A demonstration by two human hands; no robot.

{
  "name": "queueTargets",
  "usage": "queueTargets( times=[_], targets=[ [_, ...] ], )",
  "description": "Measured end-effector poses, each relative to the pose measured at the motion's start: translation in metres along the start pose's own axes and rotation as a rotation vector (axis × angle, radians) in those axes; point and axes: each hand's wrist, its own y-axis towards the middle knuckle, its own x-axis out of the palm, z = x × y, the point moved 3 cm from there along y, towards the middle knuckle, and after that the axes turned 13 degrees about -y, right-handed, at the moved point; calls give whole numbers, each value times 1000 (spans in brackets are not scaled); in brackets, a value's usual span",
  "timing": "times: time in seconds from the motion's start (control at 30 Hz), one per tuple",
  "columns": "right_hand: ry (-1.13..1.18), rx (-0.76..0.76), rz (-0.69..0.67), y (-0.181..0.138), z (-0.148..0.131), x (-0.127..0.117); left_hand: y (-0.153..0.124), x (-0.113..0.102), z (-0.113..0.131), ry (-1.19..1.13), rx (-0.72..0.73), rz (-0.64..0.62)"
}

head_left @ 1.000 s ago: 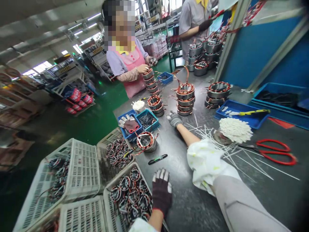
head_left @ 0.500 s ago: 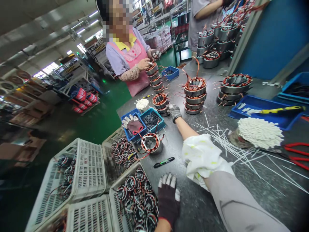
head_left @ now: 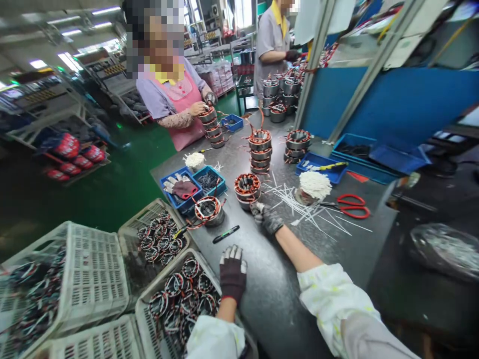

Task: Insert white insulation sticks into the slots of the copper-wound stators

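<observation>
Currently, the right hand, gloved, has its bent fingers against the low near side of a short stack of wound stators, which stands around the middle of the surface; whether the thumb closes on the lower ring or the fingers merely rest there cannot be told. The left hand, also gloved, lies palm down by the left edge of the surface, fingers extended and holding nothing, next to the crate of wire-bound coils. Between that hand and a single stator lies a black marker pen. The stacked rings look simply laid on one another, so a pull at the bottom alone might let the upper one slide or topple. Just behind stands a taller stator stack; a push the wrong way could knock into it, and its loose leads might catch. Loose white strips lie just right of the right hand, so a sideways sweep of the glove could scatter them toward the red-handled scissors. The single stator sits close to the left edge with leads reaching past it; a bump, or a snagged lead, could drag it into the crates.
</observation>
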Motion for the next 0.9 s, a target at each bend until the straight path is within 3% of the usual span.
queueTargets(
  times=[0.1, 0.2, 0.3, 0.37, 0.43, 0.53, 0.6, 0.67, 0.73, 0.8, 0.9],
  targets=[
    [-54, 27, -51, -67, 20, -28, 9, -16, 6, -70, -65, -40],
    [-123, 48, -59, -129, 39, -54, 15, -53, 33, -112, -37, -22],
    [-216, 64, -28, -177, 53, -81, 23, -95, 91, -147, 217, 48],
    [-275, 57, 15, -202, 55, -102, 30, -108, 135, -160, 391, 13],
    [-375, -10, 174, -224, 50, -126, 39, -106, 171, -171, 475, -71],
    [-719, -267, 719, -264, 34, -154, 52, -84, 202, -207, 468, -258],
    [-920, -485, 1034, -295, 25, -152, 60, -75, 205, -345, 335, -312],
    [-1010, -667, 1096, -317, 21, -136, 68, -76, 195, -674, 59, -280],
    [-1087, -800, 970, -322, 22, -111, 69, -88, 179, -1014, -233, -202],
    [-1176, -836, 759, -309, 26, -83, 61, -106, 164, -1352, -474, -133],
    [-1361, -675, 447, -264, 39, -50, 30, -141, 146, -1881, -749, -1]
  ],
)
